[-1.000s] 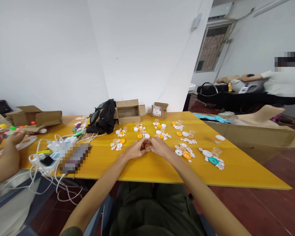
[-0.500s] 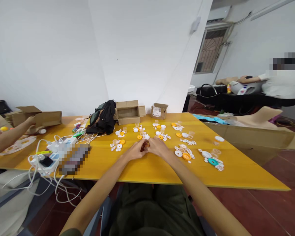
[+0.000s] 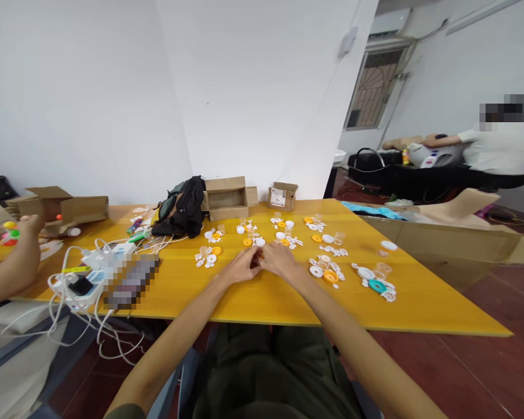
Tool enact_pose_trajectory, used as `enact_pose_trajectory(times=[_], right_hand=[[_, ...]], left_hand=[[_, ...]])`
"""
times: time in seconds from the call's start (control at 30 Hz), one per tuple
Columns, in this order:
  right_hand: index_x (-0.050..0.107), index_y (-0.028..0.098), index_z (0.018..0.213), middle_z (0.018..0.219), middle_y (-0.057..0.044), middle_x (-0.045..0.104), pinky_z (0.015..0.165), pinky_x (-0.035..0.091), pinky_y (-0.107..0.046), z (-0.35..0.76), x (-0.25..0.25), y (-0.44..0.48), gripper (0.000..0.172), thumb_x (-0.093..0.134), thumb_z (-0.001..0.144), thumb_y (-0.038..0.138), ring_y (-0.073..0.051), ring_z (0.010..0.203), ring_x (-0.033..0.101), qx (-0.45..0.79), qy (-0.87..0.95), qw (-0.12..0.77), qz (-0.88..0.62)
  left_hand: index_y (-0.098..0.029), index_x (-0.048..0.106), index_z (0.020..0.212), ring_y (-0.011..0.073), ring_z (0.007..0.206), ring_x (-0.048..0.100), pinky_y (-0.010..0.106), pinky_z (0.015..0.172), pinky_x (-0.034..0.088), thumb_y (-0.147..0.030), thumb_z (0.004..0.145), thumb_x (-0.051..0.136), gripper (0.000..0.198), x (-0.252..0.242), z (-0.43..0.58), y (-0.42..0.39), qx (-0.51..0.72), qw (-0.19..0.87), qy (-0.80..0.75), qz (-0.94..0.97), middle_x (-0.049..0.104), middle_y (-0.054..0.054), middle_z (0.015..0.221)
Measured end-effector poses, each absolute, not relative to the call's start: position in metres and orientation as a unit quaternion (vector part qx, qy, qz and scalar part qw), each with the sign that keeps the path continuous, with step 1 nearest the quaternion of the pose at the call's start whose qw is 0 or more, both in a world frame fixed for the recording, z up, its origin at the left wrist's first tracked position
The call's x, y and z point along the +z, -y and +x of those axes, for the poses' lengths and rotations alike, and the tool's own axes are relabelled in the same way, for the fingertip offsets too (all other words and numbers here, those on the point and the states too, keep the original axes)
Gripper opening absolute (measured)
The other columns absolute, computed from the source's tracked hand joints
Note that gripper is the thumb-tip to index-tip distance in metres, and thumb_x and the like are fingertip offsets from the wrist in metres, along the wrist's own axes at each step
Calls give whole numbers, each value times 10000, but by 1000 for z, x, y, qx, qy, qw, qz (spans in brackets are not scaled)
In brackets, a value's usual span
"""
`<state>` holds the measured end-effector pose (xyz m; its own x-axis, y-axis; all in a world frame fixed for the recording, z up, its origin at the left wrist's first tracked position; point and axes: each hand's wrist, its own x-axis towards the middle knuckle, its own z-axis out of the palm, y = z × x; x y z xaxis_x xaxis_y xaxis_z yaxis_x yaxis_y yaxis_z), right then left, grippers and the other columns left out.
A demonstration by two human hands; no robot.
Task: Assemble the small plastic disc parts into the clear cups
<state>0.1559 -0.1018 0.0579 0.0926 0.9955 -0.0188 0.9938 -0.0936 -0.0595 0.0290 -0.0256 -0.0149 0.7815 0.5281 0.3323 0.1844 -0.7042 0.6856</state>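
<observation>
Over the middle of the yellow table [image 3: 262,299], my left hand [image 3: 243,266] and my right hand [image 3: 280,259] meet fingertip to fingertip. Both have curled fingers closed around something small; only a bit of orange-brown shows, and the fingers cover the rest. Just beyond them lie a white disc [image 3: 260,241] and an orange ring [image 3: 247,241]. To the right of my right hand is a cluster with a larger orange ring [image 3: 330,276] and a white disc [image 3: 316,272]. A teal ring [image 3: 378,286] sits farther right beside a clear plastic cup [image 3: 382,269].
Left of my arms lie a power strip [image 3: 89,285] with tangled white cables and a dark blurred-out slab [image 3: 133,282]. A black bag [image 3: 183,206] and cardboard boxes [image 3: 227,198] stand along the wall. At far left, another person's arm [image 3: 15,265] reaches over the table near coloured balls.
My hands stay nearly in place, still pressed together. At far left, the other person's arm has drawn back from the cardboard box, and several coloured balls now show there.
</observation>
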Motion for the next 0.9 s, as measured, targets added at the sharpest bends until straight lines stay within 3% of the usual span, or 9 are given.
enact_pose_trajectory(times=[0.5, 0.9], right_hand=[[735, 156, 1159, 1140, -201, 739, 815, 502, -343, 157, 57, 102, 326, 510, 942, 245, -320, 1089, 695, 36, 670, 19, -742], [741, 218, 1061, 1087, -114, 755, 753, 466, -269, 170, 52, 100, 220, 656, 860, 244, -269, 1045, 695, 72, 689, 48, -720]], left_hand=[[-197, 568, 1009, 188, 829, 655, 300, 799, 531, -104, 791, 576, 237, -19, 30, 23, 268, 310, -190, 892, 696, 46, 968], [-190, 577, 1068, 161, 731, 606, 289, 718, 525, -195, 829, 624, 244, -21, 29, 21, 268, 319, -196, 888, 681, 29, 904]])
